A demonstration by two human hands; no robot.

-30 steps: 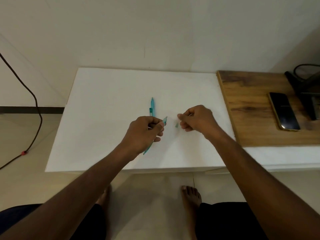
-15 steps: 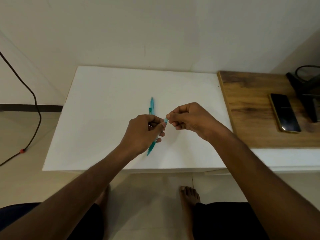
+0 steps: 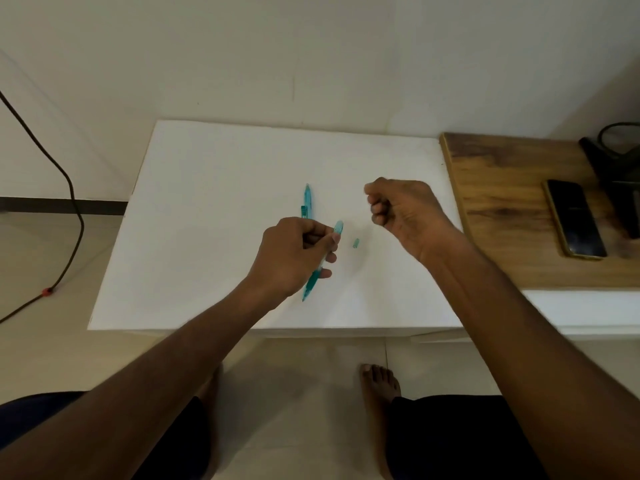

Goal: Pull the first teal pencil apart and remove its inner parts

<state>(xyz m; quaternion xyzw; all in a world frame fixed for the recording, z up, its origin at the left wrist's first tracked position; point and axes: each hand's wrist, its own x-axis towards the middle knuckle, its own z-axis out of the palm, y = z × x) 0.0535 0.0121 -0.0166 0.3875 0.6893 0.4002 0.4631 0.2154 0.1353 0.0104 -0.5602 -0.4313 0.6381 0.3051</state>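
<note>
My left hand (image 3: 291, 258) grips a teal pen (image 3: 337, 227) above the white table (image 3: 207, 202), held slanted with its tip pointing down toward the front edge. My right hand (image 3: 405, 209) hovers to the right of the pen, apart from it, with fingers curled and thumb pressed to the forefinger; nothing shows between them. A small teal piece (image 3: 356, 243) lies on the table between the two hands. A second teal pen (image 3: 308, 199) lies flat just beyond my left hand.
A wooden board (image 3: 502, 209) adjoins the table on the right, carrying a dark phone (image 3: 573, 223) and a black object with a cable (image 3: 616, 174). A dark cord (image 3: 74, 202) runs down the wall to the floor at left. My bare feet (image 3: 379, 382) are under the table's front edge.
My right hand, which met the top of the held pen half a second ago, has pulled back up and to the right. The left hand keeps its hold on the pen.
</note>
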